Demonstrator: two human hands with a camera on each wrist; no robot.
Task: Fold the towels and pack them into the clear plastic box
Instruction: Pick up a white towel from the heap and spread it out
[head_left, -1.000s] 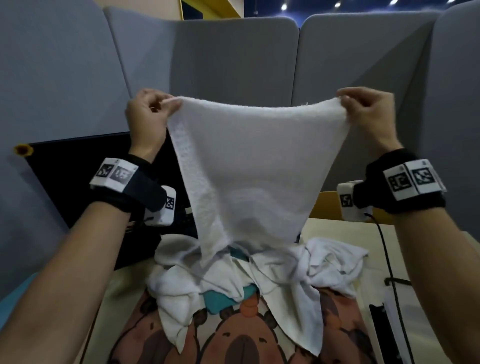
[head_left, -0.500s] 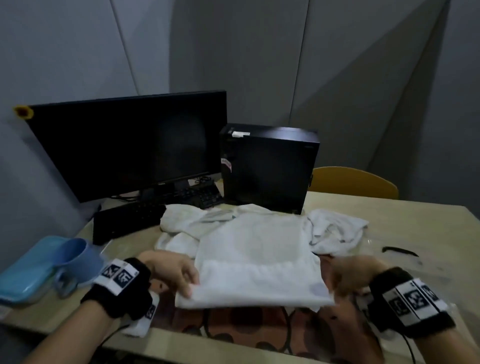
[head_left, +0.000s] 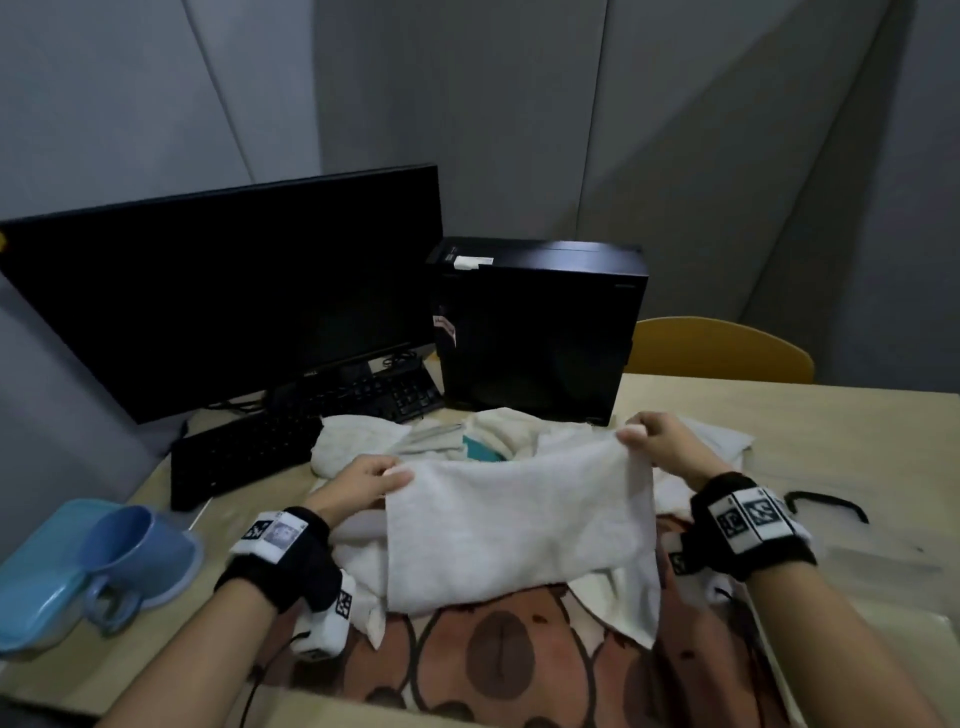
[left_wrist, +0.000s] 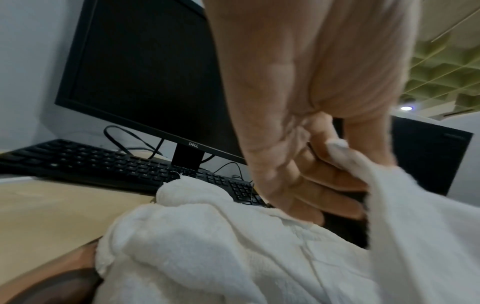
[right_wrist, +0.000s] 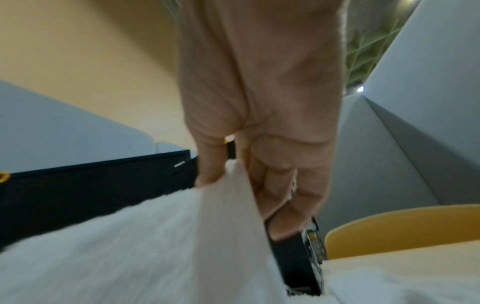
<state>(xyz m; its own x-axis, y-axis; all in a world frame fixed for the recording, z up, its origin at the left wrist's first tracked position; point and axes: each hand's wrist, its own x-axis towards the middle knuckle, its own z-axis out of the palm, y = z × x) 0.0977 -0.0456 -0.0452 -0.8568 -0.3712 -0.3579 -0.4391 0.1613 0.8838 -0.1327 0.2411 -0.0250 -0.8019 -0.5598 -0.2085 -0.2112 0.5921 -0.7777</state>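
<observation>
A: Both hands pinch the white terry towel (head_left: 514, 525) at its far corners, left hand (head_left: 358, 486) and right hand (head_left: 662, 447), over the heap on the bench (head_left: 810, 441).

B: Keep each grip tight, match corners, then crease.

The one word that reads clearly is the brand "DELL", in small pale letters on the lower bezel of the black monitor (left_wrist: 145, 82), just above its stand, at the counter's far left edge. The white and red stickers on the black computer tower (head_left: 535, 332) are too blurred to read, as are the black-and-white marker squares on the wrist bands (head_left: 748, 517)
</observation>
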